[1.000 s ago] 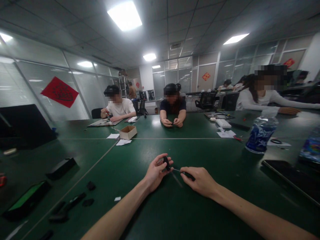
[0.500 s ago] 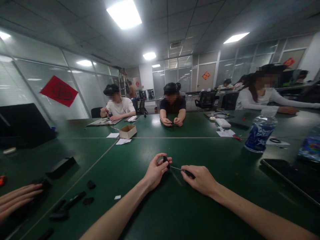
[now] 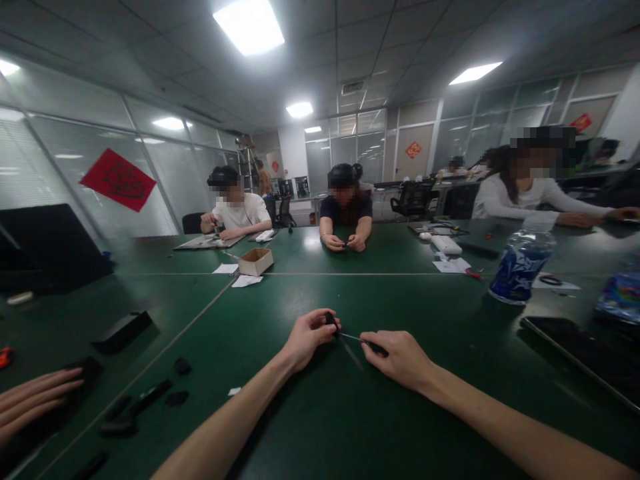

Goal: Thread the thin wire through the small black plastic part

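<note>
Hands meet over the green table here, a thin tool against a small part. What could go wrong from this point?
1. The thin tool in the right hand has its tip at the small black part pinched in the left hand; a slip could jab that hand.
2. The part is small and only pinched; it might drop onto the dark table, where loose black pieces already blend in.

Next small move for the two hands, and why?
Probably press the tip of the thin tool gently into the small black part while bracing it. The left hand pinches the part just above the green table; the right hand aims the tool at it, tip at its edge, seating unclear.
</note>
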A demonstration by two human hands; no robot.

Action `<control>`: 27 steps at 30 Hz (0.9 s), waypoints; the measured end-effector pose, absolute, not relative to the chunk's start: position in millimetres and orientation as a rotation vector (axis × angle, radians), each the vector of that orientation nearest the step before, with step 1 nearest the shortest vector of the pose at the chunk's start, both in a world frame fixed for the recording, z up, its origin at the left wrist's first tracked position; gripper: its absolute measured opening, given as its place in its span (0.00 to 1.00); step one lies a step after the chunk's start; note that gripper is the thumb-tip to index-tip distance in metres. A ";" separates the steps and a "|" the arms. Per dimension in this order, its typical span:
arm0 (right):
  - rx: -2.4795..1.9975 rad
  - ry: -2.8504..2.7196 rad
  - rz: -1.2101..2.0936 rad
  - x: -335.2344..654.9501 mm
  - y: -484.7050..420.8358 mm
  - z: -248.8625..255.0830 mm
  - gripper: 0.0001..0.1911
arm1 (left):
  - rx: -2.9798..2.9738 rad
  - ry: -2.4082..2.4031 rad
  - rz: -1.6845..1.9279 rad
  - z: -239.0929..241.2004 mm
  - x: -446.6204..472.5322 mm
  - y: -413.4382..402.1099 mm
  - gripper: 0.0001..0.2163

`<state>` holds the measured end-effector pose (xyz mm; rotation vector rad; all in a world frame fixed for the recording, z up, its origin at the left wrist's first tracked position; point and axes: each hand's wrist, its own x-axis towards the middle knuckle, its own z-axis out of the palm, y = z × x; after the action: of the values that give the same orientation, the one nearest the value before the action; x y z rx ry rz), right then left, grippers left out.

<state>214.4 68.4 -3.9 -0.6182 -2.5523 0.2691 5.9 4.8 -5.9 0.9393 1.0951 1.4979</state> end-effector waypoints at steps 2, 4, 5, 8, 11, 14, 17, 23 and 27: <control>-0.603 -2.563 0.254 214.8 68.0 -3.5 0.15 | 0.938 1.108 1.488 -6.6 5.4 5.0 0.16; -0.588 -2.569 0.254 215.3 67.5 -3.1 0.15 | 0.944 1.108 1.481 -6.3 5.6 4.9 0.15; -0.582 -2.570 0.256 215.5 67.2 -2.9 0.15 | 0.945 1.107 1.478 -5.7 5.9 4.7 0.15; -0.569 -2.572 0.269 216.0 66.6 -2.3 0.15 | 0.938 1.098 1.470 -3.9 6.9 4.0 0.15; -0.576 -2.576 0.259 216.1 66.4 -2.2 0.16 | 0.937 1.086 1.466 -3.3 6.9 3.7 0.15; -0.595 -2.597 0.227 215.8 66.6 -3.0 0.16 | 0.963 1.093 1.435 -3.5 5.0 3.8 0.14; -0.597 -2.613 0.201 215.5 67.1 -4.3 0.16 | 1.008 1.112 1.373 -3.1 2.1 3.8 0.14; -0.537 -2.621 0.158 216.5 67.4 -5.4 0.15 | 1.060 1.144 1.308 -2.1 -0.6 3.1 0.14; -0.541 -2.645 0.116 216.8 67.4 -4.6 0.16 | 1.051 1.173 1.300 -2.0 0.3 3.1 0.14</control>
<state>216.8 67.4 -4.6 -0.5412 -2.6448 0.1156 0.3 3.1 -2.0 1.0509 1.1735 1.3005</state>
